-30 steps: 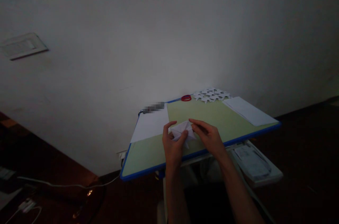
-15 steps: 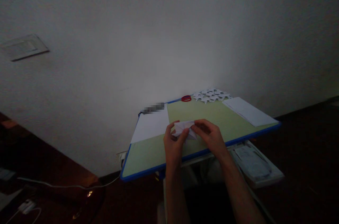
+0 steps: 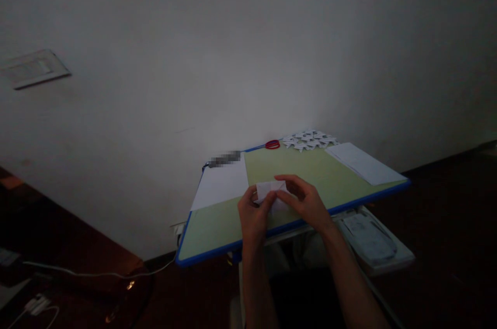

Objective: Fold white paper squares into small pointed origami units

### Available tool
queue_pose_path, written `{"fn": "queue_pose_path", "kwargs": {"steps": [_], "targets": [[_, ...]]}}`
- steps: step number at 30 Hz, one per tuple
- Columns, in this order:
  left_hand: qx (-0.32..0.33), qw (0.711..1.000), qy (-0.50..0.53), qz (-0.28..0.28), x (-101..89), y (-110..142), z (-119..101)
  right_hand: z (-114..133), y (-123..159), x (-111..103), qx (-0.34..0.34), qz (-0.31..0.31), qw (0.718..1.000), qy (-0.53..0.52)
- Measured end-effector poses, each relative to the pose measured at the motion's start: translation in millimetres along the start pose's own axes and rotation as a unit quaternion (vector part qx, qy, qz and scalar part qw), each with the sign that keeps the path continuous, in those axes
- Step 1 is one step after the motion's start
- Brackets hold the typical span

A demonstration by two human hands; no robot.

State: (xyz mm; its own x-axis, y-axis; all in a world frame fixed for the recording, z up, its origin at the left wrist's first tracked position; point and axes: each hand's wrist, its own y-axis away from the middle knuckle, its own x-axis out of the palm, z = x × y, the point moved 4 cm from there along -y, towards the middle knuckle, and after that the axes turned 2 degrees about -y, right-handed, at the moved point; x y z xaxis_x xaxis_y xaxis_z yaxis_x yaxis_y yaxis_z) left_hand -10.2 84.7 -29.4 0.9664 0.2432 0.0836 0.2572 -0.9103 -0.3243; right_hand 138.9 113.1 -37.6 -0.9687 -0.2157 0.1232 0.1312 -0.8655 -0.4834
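From where I stand, no words, numbers or brands can be read. A strip at the far left corner of the tabletop (image 3: 283, 166) is blurred into grey blocks (image 3: 224, 159), and the panel (image 3: 37, 69) on the wall (image 3: 155, 49) is too faint to make out.

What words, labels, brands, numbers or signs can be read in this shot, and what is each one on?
None can be read.
Pixelated strip at the table's far left: blocked out, so any text is unreadable.
Wall panel: faint and blurred; no lettering can be made out.
Folded paper in the hands: no writing discernible.
Flat sheets on the right: no writing discernible.
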Motion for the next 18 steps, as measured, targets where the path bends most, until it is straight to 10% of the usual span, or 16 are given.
{"fn": "queue_pose_path", "kwargs": {"steps": [18], "targets": [[-0.004, 0.998, 0.046, -0.032, -2.7, -3, 8, -3, -3, -6, 0.011, -0.067, 0.998, -0.010]]}}
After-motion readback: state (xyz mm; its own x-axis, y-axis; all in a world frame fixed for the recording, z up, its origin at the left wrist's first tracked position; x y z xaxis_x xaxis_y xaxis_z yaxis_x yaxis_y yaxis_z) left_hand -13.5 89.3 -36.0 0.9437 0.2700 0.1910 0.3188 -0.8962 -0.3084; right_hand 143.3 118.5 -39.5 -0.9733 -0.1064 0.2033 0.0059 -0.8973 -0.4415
